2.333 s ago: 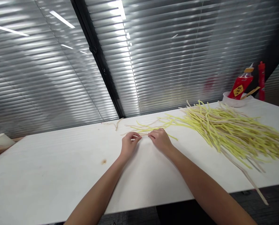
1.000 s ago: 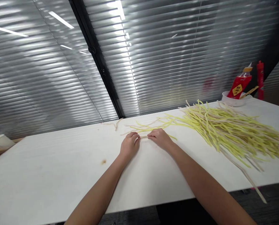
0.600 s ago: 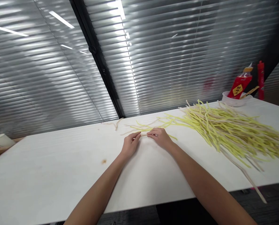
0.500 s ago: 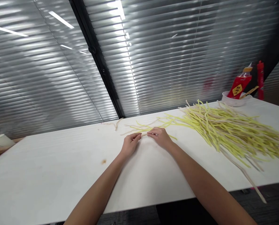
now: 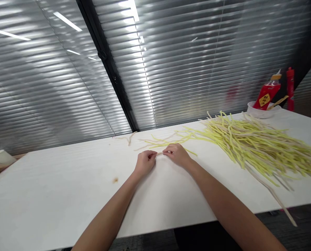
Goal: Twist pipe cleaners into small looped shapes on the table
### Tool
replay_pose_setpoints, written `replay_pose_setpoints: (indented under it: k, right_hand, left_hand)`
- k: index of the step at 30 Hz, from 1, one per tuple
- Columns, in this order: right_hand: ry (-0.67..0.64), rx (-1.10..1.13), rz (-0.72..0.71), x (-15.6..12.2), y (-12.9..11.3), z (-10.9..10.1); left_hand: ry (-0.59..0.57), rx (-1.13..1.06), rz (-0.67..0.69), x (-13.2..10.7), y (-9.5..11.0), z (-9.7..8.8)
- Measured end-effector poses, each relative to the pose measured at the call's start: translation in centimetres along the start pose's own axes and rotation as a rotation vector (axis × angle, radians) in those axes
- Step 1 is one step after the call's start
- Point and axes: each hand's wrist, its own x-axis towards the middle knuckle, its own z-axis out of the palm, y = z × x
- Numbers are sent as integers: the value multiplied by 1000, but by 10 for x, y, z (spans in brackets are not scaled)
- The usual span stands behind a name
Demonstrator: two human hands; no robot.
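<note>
My left hand [image 5: 144, 162] and my right hand [image 5: 176, 154] rest close together on a white table [image 5: 66, 188], near its far edge. Both have their fingers curled and pinch the ends of one thin pale strand [image 5: 159, 153] stretched between them. Just beyond the hands lie a few loose yellow and beige strands [image 5: 157, 142]. To the right a large heap of long yellow and beige strands [image 5: 254, 144] spreads across the table, and some of them hang over its front edge.
A white bowl [image 5: 261, 111] holds a red pouch [image 5: 266, 94] and a wooden stick at the far right, with a red bottle [image 5: 290, 89] behind it. Closed blinds [image 5: 197, 62] run along the back. A small brown stain [image 5: 115, 180] marks the table.
My left hand's fingers have curled in and out on the strand while my right hand kept its pinch. Both hands stayed in the same spot.
</note>
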Motion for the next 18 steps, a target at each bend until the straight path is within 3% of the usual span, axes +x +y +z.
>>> replay_pose_setpoints:
  k: [12, 15, 18]
  right_hand:
    - [-110, -52, 5, -1, -18, 3]
    - [-90, -95, 52, -2, -13, 0]
    - [-54, -101, 74, -1, -3, -4]
  left_hand:
    - [35, 148, 76, 0, -3, 3]
    - [8, 95, 97, -1, -3, 3]
    - [-41, -74, 19, 0, -3, 3]
